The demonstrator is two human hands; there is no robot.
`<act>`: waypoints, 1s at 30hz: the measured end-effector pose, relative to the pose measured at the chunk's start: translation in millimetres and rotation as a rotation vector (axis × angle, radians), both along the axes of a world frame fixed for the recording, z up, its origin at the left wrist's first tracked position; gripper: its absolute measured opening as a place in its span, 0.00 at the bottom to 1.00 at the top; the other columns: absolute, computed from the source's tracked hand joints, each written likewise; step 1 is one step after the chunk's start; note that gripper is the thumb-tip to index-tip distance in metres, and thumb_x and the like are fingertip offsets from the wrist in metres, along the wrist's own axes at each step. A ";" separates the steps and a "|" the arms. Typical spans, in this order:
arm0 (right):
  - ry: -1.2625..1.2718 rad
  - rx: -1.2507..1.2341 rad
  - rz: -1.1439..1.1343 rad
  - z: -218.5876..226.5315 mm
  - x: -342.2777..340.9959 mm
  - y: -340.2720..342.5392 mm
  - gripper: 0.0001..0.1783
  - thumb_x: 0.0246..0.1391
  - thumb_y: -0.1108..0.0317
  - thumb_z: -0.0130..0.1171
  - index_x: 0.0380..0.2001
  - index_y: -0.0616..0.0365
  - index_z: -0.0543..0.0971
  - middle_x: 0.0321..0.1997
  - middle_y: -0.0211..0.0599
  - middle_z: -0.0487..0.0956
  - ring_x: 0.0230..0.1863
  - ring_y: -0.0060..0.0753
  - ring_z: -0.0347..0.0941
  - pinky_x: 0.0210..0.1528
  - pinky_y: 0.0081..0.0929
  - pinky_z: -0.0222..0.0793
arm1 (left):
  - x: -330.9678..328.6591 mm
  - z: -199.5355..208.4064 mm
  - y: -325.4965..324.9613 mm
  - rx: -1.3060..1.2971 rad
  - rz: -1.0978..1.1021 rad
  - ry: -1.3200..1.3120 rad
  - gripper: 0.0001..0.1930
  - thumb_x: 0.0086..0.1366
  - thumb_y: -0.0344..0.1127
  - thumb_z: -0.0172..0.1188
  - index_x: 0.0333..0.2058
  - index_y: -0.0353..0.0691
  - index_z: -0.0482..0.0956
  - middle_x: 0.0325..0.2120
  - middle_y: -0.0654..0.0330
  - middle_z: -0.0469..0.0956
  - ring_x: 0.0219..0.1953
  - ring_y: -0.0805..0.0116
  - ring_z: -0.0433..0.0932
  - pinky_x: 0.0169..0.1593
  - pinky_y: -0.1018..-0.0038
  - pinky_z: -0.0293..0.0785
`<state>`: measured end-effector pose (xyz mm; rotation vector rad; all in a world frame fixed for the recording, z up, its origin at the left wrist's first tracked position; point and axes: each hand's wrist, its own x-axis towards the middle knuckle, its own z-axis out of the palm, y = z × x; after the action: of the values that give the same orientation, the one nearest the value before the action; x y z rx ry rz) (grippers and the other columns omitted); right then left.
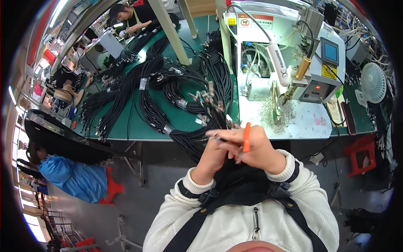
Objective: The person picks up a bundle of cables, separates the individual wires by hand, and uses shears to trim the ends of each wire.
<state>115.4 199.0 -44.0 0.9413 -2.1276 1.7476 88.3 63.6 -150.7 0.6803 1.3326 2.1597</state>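
At centre frame, the left hand (215, 152) pinches a black cable end (216, 136) while the right hand (256, 147) grips an orange-handled tool (247, 137); many cable bundles (168, 90) seemingly still wait on the green desk (138, 130).

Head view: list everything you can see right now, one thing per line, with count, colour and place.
Black cable bundles with taped bands: many, black, spread across the green bench top.
Green bench top: one, green, ahead of the person.
White bench machine with small blue screen: one, white, right end of bench.
Small white desk fan: one, white, far right.
Red plastic stool: one, red, floor at right.
Blue cloth bag: one, blue, floor at left.
Co-worker in dark top: one, far end of bench.
Orange-handled hand tool: one, orange, in right hand.
Left hand: holds black cable ends.
Right hand: grips the tool.
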 end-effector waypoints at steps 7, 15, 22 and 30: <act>0.318 0.185 -0.149 6.5 5.6 7.5 0.13 0.49 0.73 0.51 0.41 0.63 0.72 0.30 0.42 0.78 0.24 0.27 0.75 0.23 0.19 0.68 | 25.3 53.2 17.8 -0.103 0.486 0.123 0.07 0.59 0.29 0.49 0.34 0.32 0.71 0.25 0.59 0.74 0.26 0.73 0.74 0.31 0.78 0.70; 0.243 0.039 -0.303 50.3 30.7 43.0 0.18 0.54 0.59 0.47 0.40 0.63 0.72 0.43 0.49 0.73 0.38 0.39 0.74 0.38 0.27 0.69 | 32.7 76.3 20.6 -0.140 0.034 -0.068 0.06 0.58 0.27 0.51 0.34 0.32 0.70 0.25 0.61 0.74 0.28 0.75 0.72 0.33 0.80 0.68; 0.476 0.354 -0.412 86.5 41.9 58.8 0.26 0.48 0.50 0.50 0.40 0.63 0.73 0.46 0.51 0.71 0.48 0.47 0.68 0.49 0.35 0.61 | 40.2 118.3 55.4 -0.212 -0.118 0.199 0.07 0.57 0.26 0.52 0.34 0.33 0.69 0.23 0.61 0.73 0.26 0.75 0.72 0.32 0.79 0.67; 0.484 0.595 -0.498 71.2 71.7 97.6 0.26 0.49 0.50 0.50 0.40 0.65 0.72 0.46 0.50 0.71 0.50 0.49 0.67 0.56 0.38 0.52 | 54.7 115.9 105.3 -0.235 -0.039 0.419 0.10 0.55 0.24 0.52 0.37 0.32 0.68 0.25 0.59 0.74 0.27 0.74 0.71 0.33 0.77 0.68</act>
<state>187.0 296.6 27.3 0.7513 -2.2899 0.5871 142.9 168.9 -34.7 1.0907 1.7333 1.8497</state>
